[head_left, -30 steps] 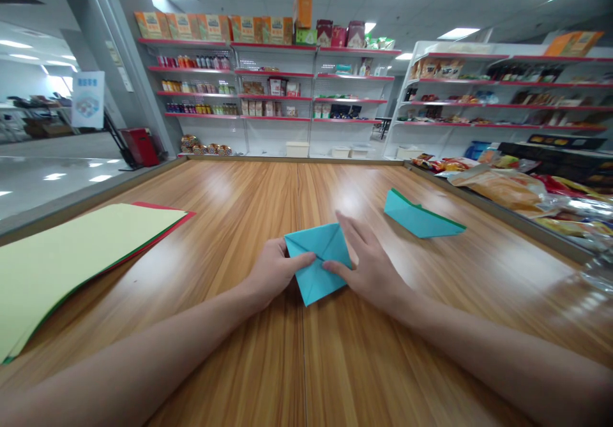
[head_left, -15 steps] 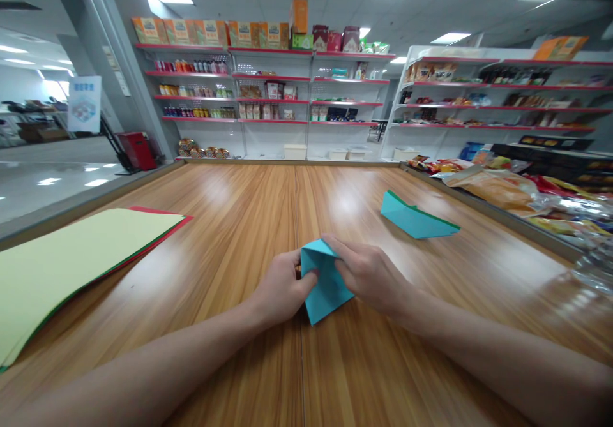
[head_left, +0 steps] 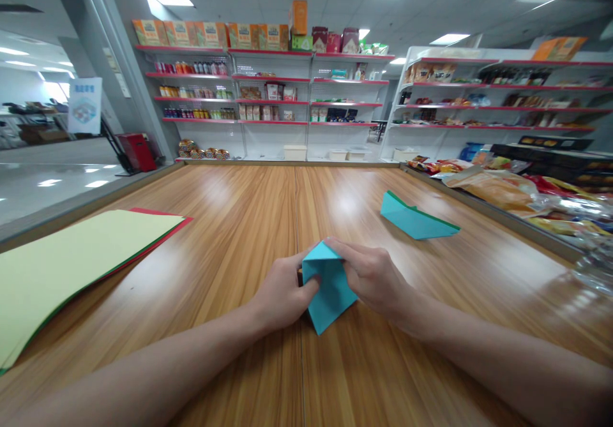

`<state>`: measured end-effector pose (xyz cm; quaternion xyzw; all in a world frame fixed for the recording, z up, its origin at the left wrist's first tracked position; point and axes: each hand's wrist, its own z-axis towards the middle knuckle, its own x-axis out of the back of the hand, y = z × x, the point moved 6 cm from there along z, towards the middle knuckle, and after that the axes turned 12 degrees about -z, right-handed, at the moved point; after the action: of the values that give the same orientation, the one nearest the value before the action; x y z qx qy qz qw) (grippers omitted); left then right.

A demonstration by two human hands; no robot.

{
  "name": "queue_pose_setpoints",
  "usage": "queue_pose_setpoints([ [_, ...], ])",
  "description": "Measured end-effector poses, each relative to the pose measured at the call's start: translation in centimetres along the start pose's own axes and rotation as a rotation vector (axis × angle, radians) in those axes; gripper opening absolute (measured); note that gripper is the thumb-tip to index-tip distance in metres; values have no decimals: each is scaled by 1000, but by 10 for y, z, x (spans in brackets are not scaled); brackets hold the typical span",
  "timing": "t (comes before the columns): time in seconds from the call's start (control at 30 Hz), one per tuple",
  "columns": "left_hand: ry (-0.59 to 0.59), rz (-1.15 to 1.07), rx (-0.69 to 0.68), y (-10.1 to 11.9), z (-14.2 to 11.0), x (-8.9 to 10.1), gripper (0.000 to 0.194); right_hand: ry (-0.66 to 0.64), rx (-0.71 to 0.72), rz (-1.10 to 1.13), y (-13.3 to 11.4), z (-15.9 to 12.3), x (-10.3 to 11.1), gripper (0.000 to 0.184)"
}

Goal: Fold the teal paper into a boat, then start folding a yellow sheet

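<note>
A folded piece of blue paper [head_left: 332, 293] is held just above the wooden table [head_left: 239, 235], its pointed corner toward me. My left hand [head_left: 287, 290] is closed on its left edge, the thumb pressed on the inner face and the other fingers behind. My right hand [head_left: 376, 277] pinches the upper right edge; the paper partly hides those fingertips. Farther back on the right lies a folded paper boat [head_left: 419, 219], blue with a green edge, apart from both hands.
A stack of coloured paper sheets [head_left: 90, 248], pale yellow on top with green and red beneath, lies at the left. Bagged snacks [head_left: 498, 187] crowd the right, beyond the table's raised edge. Shelves of goods [head_left: 272, 101] stand behind the table.
The blue paper has turned and tipped slightly, its lower corner now a little lower and farther right. Both hands keep their grip and have shifted only slightly.
</note>
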<state>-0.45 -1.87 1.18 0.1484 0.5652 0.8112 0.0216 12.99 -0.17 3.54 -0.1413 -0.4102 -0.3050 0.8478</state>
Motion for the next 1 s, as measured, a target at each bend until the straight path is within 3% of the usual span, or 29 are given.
queue_pose_setpoints([
  [0.17,-5,113,-22,3,0,-3,12,85,57,-174,-12,1,10,34],
  [0.4,-68,152,-40,3,-3,-16,13,189,216,-164,-36,2,26,37],
  [0.5,-75,148,-47,5,-2,-19,14,190,266,-165,-40,0,27,31],
  [0.8,-42,188,-25,8,-4,-19,11,194,117,-201,-34,5,25,16],
  [1.0,36,219,-16,8,-4,-14,14,4,56,-434,-26,15,25,26],
])
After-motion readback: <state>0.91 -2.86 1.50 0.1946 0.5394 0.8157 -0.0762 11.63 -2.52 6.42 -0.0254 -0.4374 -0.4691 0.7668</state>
